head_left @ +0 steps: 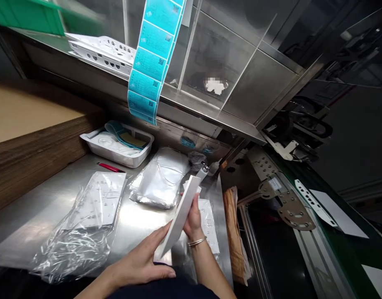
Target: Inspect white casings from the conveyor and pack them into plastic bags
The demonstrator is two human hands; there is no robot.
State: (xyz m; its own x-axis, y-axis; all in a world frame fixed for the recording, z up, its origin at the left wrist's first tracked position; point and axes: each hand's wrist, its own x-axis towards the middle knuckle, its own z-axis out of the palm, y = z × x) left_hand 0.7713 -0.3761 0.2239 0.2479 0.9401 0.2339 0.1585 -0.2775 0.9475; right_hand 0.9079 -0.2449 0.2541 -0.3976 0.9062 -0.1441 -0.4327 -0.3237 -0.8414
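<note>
I hold a flat white panel (183,214) on edge over the steel bench (38,207), tilted up and away from me. My left hand (144,257) supports its near lower end with fingers curled under it. My right hand (193,218), with bracelets at the wrist, grips the far side of the panel. Under the hands lies a clear plastic bag with a white sheet (209,224). A larger clear bag with a white plate inside (91,207) lies to the left.
A pile of silvery plastic bags (161,180) lies behind the panel, a white tray (116,143) with items and a red pen (110,167) further back. A strip of blue labels (150,58) hangs from the shelf. Stacked cardboard (29,137) stands left, a conveyor (302,232) right.
</note>
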